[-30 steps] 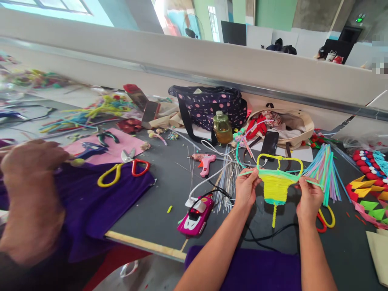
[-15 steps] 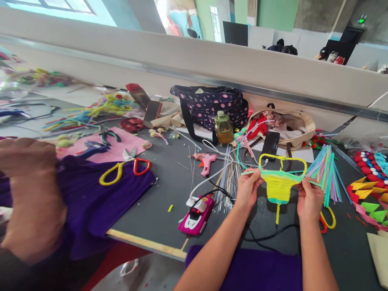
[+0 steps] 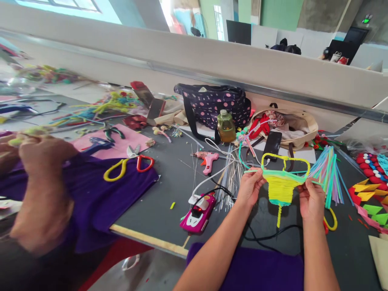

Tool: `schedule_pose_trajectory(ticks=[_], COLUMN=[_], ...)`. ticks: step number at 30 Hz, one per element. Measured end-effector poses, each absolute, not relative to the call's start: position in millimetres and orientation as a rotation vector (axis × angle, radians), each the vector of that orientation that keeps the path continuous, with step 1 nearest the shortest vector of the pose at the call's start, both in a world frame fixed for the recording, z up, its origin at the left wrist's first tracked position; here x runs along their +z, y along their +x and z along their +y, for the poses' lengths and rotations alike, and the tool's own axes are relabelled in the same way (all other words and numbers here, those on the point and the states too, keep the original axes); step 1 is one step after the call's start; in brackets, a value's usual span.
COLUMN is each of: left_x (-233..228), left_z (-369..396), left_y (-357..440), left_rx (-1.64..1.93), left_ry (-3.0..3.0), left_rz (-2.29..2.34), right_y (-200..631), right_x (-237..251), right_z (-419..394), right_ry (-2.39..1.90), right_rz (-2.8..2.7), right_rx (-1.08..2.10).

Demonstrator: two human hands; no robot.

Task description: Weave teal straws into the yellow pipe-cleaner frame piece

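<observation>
Both my hands hold up a woven pipe-cleaner piece (image 3: 281,184) above the dark table (image 3: 169,190). It is yellow with a teal lower band, a yellow loop on top and a yellow tail hanging down. My left hand (image 3: 250,187) pinches its left end, where a pale green stem sticks out. My right hand (image 3: 312,198) pinches its right end. A bundle of pastel pipe cleaners (image 3: 329,173) lies just right of the piece.
A co-worker's hands (image 3: 39,153) and arm work at the left over purple cloth (image 3: 100,190). On the table lie scissors (image 3: 130,163), a pink glue gun (image 3: 209,159), a pink toy car (image 3: 198,212), thin wires (image 3: 230,178), a bottle (image 3: 226,127), a dotted bag (image 3: 215,105) and a phone (image 3: 271,145).
The woven piece and my hands stay almost as they were, shifting slightly with the view. The co-worker's hand at the left has risen and now holds something small and green.
</observation>
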State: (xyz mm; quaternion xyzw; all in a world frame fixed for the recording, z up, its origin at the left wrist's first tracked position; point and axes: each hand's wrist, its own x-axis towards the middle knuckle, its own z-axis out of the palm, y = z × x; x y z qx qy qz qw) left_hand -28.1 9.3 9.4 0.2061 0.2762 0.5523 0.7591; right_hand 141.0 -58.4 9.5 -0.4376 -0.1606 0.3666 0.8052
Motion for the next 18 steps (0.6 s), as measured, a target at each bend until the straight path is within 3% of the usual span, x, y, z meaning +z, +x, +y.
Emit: schedule_pose_trajectory(ticks=[18], left_x=[4.9], left_z=[11.5], left_y=[-30.7], left_rx=[0.991], left_ry=[0.263], left_rz=[0.501], right_y=[140.5], right_x=[10.8], right_z=[-61.7], right_ry=[-0.877], right_rz=[-0.318], right_rx=[0.902])
